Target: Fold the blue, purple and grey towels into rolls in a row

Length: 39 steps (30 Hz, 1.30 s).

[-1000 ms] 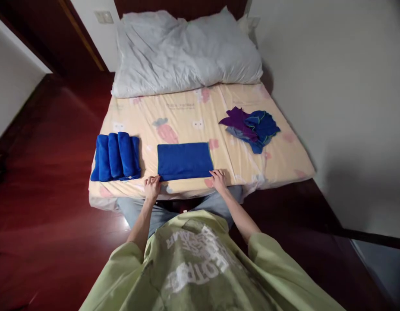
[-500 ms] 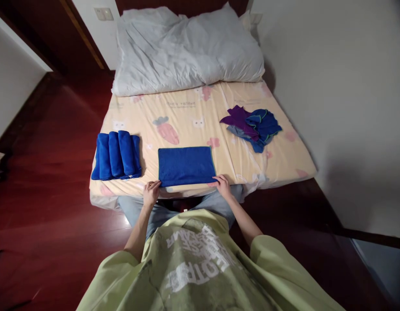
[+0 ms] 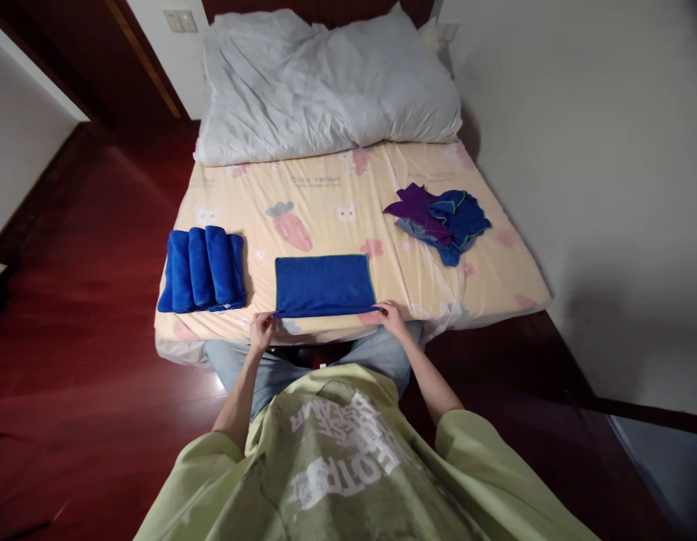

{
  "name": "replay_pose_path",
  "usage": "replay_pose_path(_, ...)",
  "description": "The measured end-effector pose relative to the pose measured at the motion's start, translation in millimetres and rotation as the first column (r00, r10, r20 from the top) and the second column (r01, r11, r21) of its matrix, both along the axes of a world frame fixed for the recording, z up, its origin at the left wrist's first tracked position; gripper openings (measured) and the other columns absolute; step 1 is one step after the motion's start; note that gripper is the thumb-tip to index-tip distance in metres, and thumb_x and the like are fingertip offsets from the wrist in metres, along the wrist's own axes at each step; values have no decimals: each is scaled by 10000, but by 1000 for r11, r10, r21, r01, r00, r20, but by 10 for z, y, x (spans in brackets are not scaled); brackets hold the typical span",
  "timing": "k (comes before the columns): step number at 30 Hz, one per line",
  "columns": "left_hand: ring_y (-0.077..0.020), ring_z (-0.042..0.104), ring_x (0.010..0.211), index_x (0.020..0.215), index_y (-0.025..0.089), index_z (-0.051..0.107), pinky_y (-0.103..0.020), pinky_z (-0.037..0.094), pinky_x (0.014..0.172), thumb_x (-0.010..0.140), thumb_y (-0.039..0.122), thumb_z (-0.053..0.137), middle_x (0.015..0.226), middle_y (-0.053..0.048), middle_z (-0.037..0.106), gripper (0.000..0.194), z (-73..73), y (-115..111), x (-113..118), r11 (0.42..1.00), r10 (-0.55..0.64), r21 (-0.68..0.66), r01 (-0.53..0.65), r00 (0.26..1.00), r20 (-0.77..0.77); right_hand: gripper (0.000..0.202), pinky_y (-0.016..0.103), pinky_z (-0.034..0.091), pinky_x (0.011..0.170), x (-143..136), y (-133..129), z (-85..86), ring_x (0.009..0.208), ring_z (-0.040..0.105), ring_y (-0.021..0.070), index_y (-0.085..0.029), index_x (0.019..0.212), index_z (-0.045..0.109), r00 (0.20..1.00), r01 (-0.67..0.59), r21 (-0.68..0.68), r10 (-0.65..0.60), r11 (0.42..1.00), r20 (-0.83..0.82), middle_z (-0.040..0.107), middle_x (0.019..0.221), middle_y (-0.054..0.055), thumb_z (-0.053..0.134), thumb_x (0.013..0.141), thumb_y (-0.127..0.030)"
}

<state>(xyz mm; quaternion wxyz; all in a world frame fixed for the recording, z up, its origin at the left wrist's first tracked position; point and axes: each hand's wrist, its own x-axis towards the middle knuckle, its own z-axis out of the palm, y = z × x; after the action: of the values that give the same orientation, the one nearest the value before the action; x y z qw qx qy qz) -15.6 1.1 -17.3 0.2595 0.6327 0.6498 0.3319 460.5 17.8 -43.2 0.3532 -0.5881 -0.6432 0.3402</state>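
Note:
A blue cloth [image 3: 324,284] with a thin green edge lies flat near the front edge of the bed, its near edge turned over in a narrow strip. My left hand [image 3: 262,330] pinches the near left corner. At the near right corner, the fingers of my right hand [image 3: 391,317] are closed on the same cloth. Several rolled blue towels [image 3: 202,269] lie side by side on the left of the bed. Crumpled purple and blue cloths [image 3: 440,218] form a loose pile on the right.
A large white quilt [image 3: 325,83] lies across the far end of the bed, whose patterned sheet [image 3: 319,218] shows around the cloths. Walls stand right and far left. My knees are against the bed's front edge.
The near edge of the blue cloth has moved slightly away from me and now shows a narrow turned strip. Both hands still grip its corners, the left with fingers more curled.

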Motion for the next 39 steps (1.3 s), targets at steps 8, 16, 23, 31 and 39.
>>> replay_pose_path(8,-281,636,889,1033,179,713,-403,536,834,917,574,477,834,-110,682,475,-57,168,45,995,96,-30,-98,994,-59,495,363,531,802,-80,153,-27,815,659,237,-179,966,729,985,167,-104,-162,981,56,742,906,116,528,854,-617)
replay_pose_path(16,-287,668,938,982,189,722,-375,534,825,936,467,462,822,-119,718,383,22,342,134,977,150,-116,-179,964,-219,470,274,433,606,-156,337,50,593,559,179,-219,653,616,935,280,-184,-224,942,275,642,614,53,524,881,-620)
replay_pose_path(23,-281,684,924,990,189,743,-361,530,817,926,449,492,860,-111,749,368,54,401,164,962,173,-162,-219,951,-256,372,266,422,632,-210,366,114,631,596,187,-209,665,663,914,334,-231,-254,914,316,675,644,52,589,887,-499)
replay_pose_path(31,-282,670,931,1003,201,756,-356,516,788,916,460,527,882,-106,759,356,101,399,205,962,200,-129,-241,943,-267,351,268,409,626,-209,364,153,638,606,189,-198,662,654,919,315,-238,-232,919,320,691,678,50,597,883,-466)
replay_pose_path(39,-269,639,904,932,220,724,-364,503,823,916,466,527,869,-78,746,315,28,393,225,972,207,-54,-229,941,-266,342,278,447,663,-260,336,104,695,655,206,-203,696,677,900,356,-195,-280,914,334,737,753,76,595,863,-490)
